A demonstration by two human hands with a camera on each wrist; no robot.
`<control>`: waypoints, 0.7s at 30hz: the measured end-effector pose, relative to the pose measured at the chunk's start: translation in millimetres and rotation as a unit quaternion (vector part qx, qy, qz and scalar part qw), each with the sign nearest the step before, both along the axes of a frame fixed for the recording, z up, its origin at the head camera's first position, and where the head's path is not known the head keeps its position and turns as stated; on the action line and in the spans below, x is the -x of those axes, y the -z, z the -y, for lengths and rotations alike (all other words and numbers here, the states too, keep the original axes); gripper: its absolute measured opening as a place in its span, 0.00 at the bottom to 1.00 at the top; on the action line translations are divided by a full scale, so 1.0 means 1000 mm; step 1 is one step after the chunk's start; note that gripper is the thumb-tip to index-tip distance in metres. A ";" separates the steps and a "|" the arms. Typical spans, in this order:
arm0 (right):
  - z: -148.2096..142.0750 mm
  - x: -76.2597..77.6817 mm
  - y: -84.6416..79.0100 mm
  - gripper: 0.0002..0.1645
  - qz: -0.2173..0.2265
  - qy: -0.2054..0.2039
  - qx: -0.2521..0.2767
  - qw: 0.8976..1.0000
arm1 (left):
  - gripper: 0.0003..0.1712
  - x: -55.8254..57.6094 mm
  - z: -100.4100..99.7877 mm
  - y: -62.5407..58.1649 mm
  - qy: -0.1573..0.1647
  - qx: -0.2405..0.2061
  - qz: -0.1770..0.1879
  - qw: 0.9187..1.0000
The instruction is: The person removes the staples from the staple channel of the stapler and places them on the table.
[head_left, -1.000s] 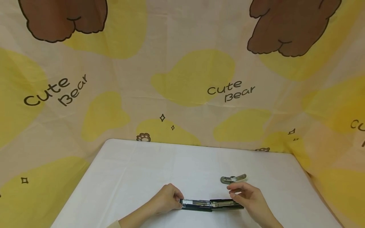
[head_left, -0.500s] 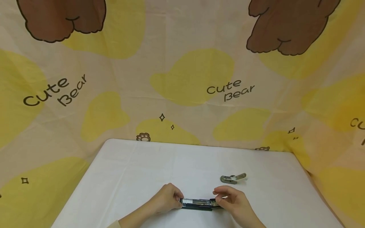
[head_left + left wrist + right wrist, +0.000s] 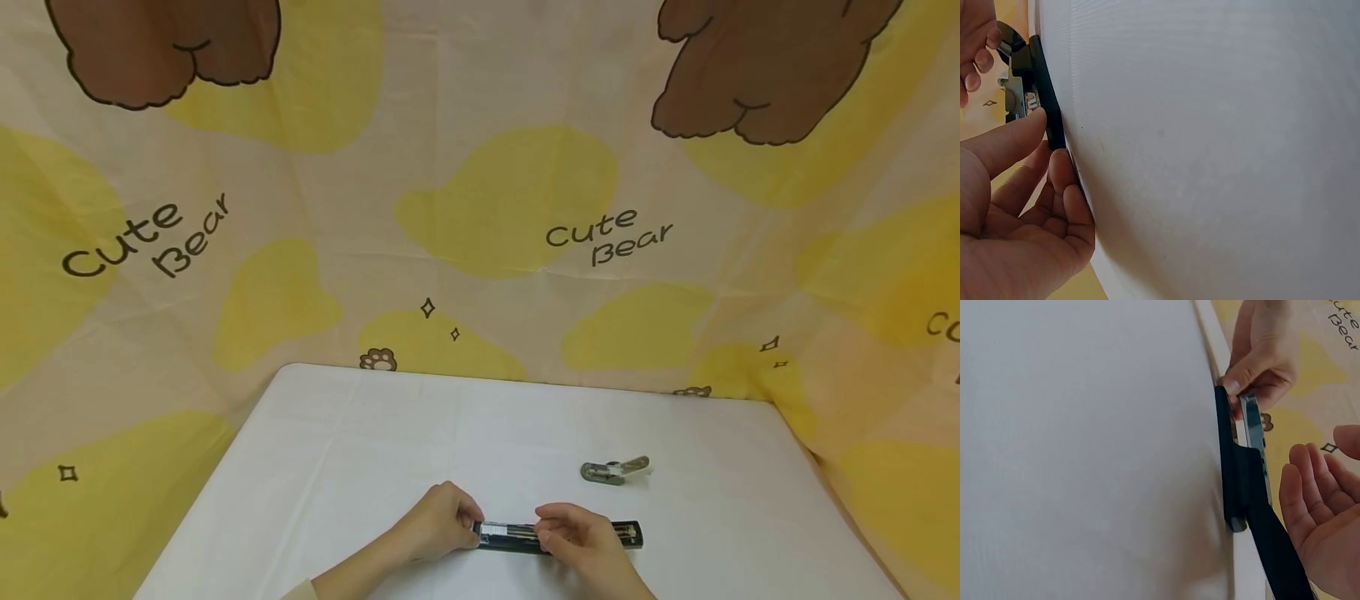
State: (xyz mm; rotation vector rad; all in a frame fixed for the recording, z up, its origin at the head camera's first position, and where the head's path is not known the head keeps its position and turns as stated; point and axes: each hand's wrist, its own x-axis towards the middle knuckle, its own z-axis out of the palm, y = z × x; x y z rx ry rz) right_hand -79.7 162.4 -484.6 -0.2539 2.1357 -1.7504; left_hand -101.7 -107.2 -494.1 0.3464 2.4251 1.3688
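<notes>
A black stapler (image 3: 510, 545) lies spread open on the table, its silver magazine (image 3: 1252, 419) facing up and its lid (image 3: 1279, 550) swung back to the right. My left hand (image 3: 438, 525) pinches the stapler's left end; in the left wrist view the thumb (image 3: 1019, 137) presses on top with the fingers (image 3: 1063, 172) beneath. My right hand (image 3: 585, 542) hovers over the hinge area, covering it in the head view. Its fingers (image 3: 1310, 487) are loosely bent, apart from the stapler in the right wrist view, with nothing between them.
A smaller grey-green stapler (image 3: 602, 473), also spread open, rests on the white table (image 3: 375, 442) behind my right hand. A yellow and beige printed cloth (image 3: 480, 208) hangs around the table's far and side edges.
My right hand has moved left along the black stapler, from its right end to over the middle, uncovering the right end. My left hand keeps its hold in place.
</notes>
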 end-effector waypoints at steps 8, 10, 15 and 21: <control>0.014 -0.006 0.007 0.23 0.032 0.005 0.003 0.999 | 0.12 0.001 0.000 0.001 0.001 0.001 0.001 1.000; 0.017 -0.007 0.009 0.22 0.044 0.011 0.007 0.999 | 0.12 0.001 0.000 0.001 0.004 -0.001 0.001 1.000; 0.023 -0.010 0.012 0.19 0.060 0.020 0.016 0.998 | 0.12 0.001 0.000 0.001 0.007 0.000 0.004 1.000; 0.030 -0.009 0.014 0.19 0.083 0.020 -0.002 0.996 | 0.12 0.002 0.000 0.001 0.004 0.003 0.010 1.000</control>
